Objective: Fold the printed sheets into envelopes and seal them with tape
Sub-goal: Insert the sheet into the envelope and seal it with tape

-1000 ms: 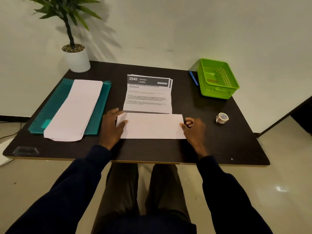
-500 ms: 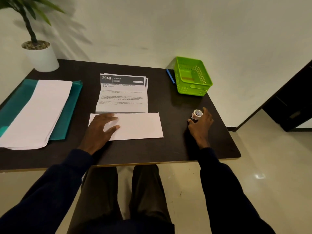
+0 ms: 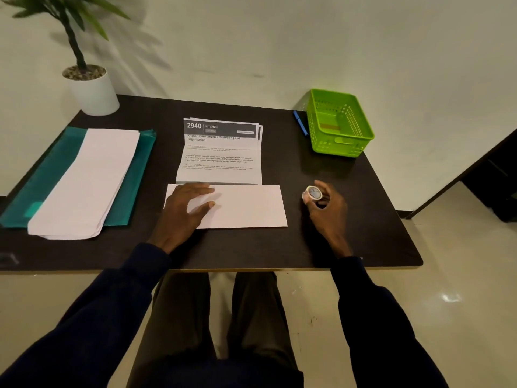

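Note:
A white envelope (image 3: 246, 205) lies flat near the front of the dark table (image 3: 349, 247). My left hand (image 3: 184, 211) rests flat on its left end with fingers spread. Just behind the envelope lies a stack of folded printed sheets (image 3: 221, 155) headed "2940 KITCHEN". My right hand (image 3: 327, 211) is to the right of the envelope and grips a small roll of tape (image 3: 313, 193), lifted a little off the table.
A pile of white envelopes (image 3: 86, 180) lies on a teal folder (image 3: 42, 177) at the left. A green plastic basket (image 3: 340, 123) stands at the back right with a blue pen (image 3: 300, 123) beside it. A potted plant (image 3: 89, 82) stands at the back left.
My right hand left the envelope's right end, reached right to the tape roll, picked it up and brought it back toward the envelope. My left hand stayed on the envelope.

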